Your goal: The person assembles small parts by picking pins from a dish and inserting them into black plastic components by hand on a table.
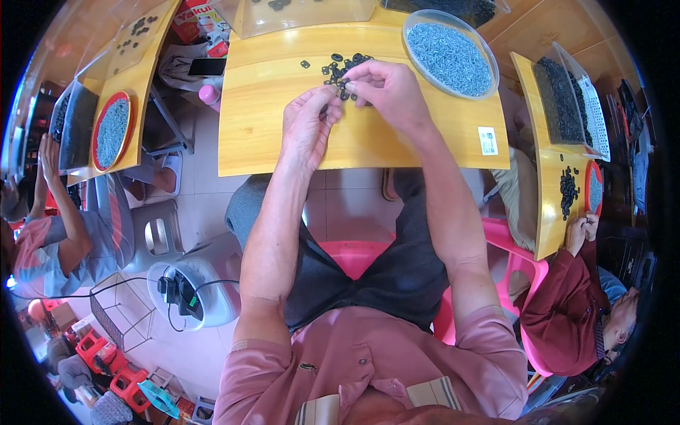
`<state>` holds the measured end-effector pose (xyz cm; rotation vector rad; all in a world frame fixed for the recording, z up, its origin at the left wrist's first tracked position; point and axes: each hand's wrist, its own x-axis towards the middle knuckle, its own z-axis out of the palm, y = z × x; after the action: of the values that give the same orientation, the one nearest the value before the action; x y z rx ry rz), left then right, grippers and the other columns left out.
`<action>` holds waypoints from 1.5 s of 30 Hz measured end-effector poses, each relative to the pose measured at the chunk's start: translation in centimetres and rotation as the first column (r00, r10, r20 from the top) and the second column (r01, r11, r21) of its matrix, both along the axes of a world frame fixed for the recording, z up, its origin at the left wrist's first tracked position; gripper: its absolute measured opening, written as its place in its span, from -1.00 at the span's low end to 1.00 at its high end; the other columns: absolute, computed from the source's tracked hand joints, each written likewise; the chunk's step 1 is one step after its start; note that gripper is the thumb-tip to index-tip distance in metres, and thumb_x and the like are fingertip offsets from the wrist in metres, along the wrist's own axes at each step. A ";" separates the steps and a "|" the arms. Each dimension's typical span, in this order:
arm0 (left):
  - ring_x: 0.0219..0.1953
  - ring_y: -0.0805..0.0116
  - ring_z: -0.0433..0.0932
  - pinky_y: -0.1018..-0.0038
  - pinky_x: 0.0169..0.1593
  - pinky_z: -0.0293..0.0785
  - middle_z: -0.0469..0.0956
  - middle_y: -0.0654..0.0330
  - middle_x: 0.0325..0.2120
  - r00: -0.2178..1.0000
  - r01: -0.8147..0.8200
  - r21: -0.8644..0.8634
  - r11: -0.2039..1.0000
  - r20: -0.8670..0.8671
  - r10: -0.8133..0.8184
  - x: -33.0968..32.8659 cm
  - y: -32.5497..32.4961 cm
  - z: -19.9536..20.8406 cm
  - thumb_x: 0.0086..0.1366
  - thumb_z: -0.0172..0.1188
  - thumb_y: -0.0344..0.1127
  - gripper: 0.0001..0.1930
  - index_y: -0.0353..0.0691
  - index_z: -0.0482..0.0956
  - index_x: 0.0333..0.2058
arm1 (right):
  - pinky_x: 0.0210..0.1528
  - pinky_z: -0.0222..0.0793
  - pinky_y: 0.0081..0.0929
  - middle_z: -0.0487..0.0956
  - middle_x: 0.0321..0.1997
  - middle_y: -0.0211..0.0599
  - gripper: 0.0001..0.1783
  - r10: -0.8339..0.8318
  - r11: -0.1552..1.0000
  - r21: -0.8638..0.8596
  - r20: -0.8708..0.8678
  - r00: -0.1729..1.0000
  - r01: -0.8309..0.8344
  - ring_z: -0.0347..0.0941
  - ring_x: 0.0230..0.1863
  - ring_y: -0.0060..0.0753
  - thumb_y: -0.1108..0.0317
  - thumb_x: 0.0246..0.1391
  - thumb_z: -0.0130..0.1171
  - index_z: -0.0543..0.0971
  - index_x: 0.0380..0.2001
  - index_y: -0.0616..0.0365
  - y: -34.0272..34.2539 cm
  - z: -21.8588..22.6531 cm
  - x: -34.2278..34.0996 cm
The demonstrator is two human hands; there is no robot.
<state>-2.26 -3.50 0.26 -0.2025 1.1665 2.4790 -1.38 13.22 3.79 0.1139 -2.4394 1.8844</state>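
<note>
My left hand [309,122] and my right hand [388,91] meet over the yellow wooden table [269,145], fingertips pinched close together. Between and below the fingers, whatever they hold is too small to make out. A pile of small black parts [338,69], rounded and glossy, lies just beyond the fingertips and partly under them. To the right of my right hand stands a round clear plastic tub [494,69] filled with silvery-blue screws [450,57].
A clear plastic bin [304,20] stands at the table's far edge, with a white label [488,140] near the right edge. Co-workers sit at side tables: one beside a red-rimmed bowl [96,134] on the left, another with black parts [569,191] on the right.
</note>
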 end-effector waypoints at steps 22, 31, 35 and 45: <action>-0.54 0.53 0.48 0.64 -0.42 0.44 0.58 0.23 -0.53 1.000 -0.014 -0.003 1.000 0.003 0.014 0.0 0.4 0.3 0.28 0.22 -0.41 -0.90 -0.34 0.61 -0.35 | -0.42 0.44 -0.66 0.63 -0.48 -0.39 -0.84 0.002 0.995 0.097 0.009 1.000 -0.003 0.52 -0.51 -0.66 0.47 0.06 0.21 0.65 -0.29 0.30 -0.1 0.2 -0.1; -0.53 0.51 0.50 0.65 -0.39 0.46 0.59 0.22 -0.51 0.999 0.013 -0.049 0.999 -0.028 -0.014 -0.1 0.2 -0.1 0.30 0.21 -0.41 -0.90 -0.33 0.60 -0.32 | -0.41 0.46 -0.65 0.65 -0.50 -0.33 -0.84 -0.030 0.991 0.127 0.005 1.000 0.029 0.55 -0.50 -0.64 0.47 0.03 0.24 0.67 -0.32 0.31 -0.5 0.5 0.1; -0.56 0.54 0.46 0.66 -0.45 0.38 0.57 0.24 -0.56 1.000 -0.006 -0.052 0.999 -0.012 0.006 0.1 0.5 0.2 0.28 0.23 -0.45 -0.91 -0.36 0.63 -0.35 | -0.42 0.50 -0.58 0.67 -0.48 -0.24 -0.83 -0.044 0.997 0.066 0.003 0.999 0.044 0.60 -0.51 -0.54 0.46 0.02 0.24 0.65 -0.34 0.34 -0.3 -0.1 0.2; -0.19 0.27 0.57 0.42 0.00 0.57 0.56 -0.06 -0.19 0.996 -0.015 0.108 0.994 0.084 0.006 -0.2 -0.5 1.1 0.36 0.02 -0.42 -0.69 -0.48 0.42 0.01 | -0.43 0.47 -0.64 0.64 -0.46 -0.29 -0.80 -0.018 0.985 -0.170 0.072 0.997 0.030 0.53 -0.52 -0.60 0.46 0.05 0.25 0.63 -0.26 0.35 1.0 -0.1 0.3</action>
<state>-2.44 -4.02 1.32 -0.2798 0.9965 2.5089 -1.09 14.21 3.66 0.0097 -2.2964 2.1111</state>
